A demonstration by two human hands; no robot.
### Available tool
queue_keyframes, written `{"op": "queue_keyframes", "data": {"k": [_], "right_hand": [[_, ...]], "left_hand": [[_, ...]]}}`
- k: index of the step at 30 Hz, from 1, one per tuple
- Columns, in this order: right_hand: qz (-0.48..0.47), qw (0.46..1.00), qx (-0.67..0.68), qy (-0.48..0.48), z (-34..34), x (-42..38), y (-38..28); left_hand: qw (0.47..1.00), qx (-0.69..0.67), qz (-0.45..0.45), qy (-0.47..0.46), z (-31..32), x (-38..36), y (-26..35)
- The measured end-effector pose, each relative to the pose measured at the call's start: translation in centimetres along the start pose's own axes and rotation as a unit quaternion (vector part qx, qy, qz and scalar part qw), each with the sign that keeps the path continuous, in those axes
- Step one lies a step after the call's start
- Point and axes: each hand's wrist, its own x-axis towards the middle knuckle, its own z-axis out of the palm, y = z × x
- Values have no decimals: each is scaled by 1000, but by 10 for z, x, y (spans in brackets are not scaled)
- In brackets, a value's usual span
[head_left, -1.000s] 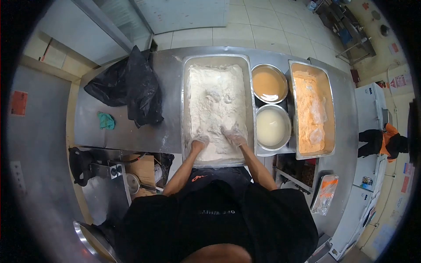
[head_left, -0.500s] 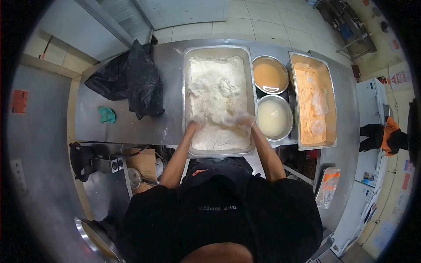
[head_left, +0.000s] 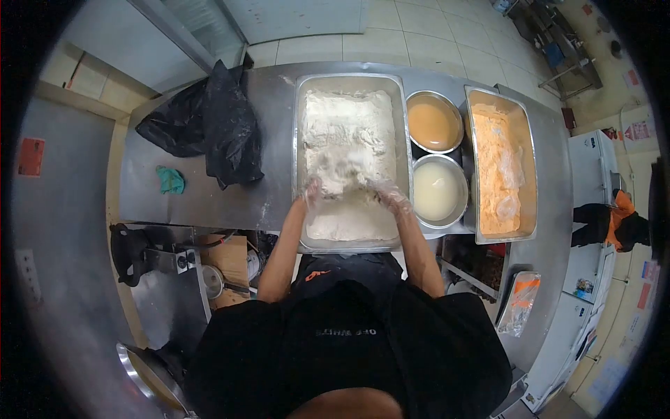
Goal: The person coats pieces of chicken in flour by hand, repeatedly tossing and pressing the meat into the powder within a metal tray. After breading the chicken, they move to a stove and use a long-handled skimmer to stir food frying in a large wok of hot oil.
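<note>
A deep steel tray (head_left: 299,140) filled with white flour (head_left: 349,112) stands right in front of me. My left hand (head_left: 312,190) is over the flour by the tray's left wall, and my right hand (head_left: 389,194) is opposite it near the right wall. Thin clear gloves dusted with flour seem to cover both. Motion smears the fingers, and a blurred, flour-coated clump (head_left: 349,167) shows between the hands; I cannot tell whether either hand grips it. Toward my side of the tray the flour lies flatter, while beyond the hands it is heaped and rough.
Right of the tray stand a bowl of orange-brown liquid (head_left: 434,120) and a bowl of pale liquid (head_left: 438,190). Farther right is a pan of orange powder (head_left: 492,202). Black plastic bags (head_left: 230,133) and a green cloth (head_left: 169,180) lie left. A person (head_left: 614,220) stands at far right.
My right hand has shifted slightly toward me and left, its glove now plainer to see. The blurred clump and loose flour between the hands have moved; the bowls and pans stay put.
</note>
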Motion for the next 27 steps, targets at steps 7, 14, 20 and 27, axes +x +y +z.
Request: {"op": "queue_keyframes", "data": {"k": [7, 14, 20, 27], "right_hand": [[78, 966, -248, 8, -2, 19, 113], [-107, 922, -331, 172, -24, 74, 105], [-265, 767, -489, 320, -35, 120, -30], [-123, 782, -590, 160, -46, 160, -46]], "left_hand": [[894, 433, 89, 69, 21, 48, -125], [827, 469, 179, 254, -13, 95, -46], [725, 597, 250, 235, -60, 131, 84], [827, 499, 214, 145, -61, 160, 50]]}}
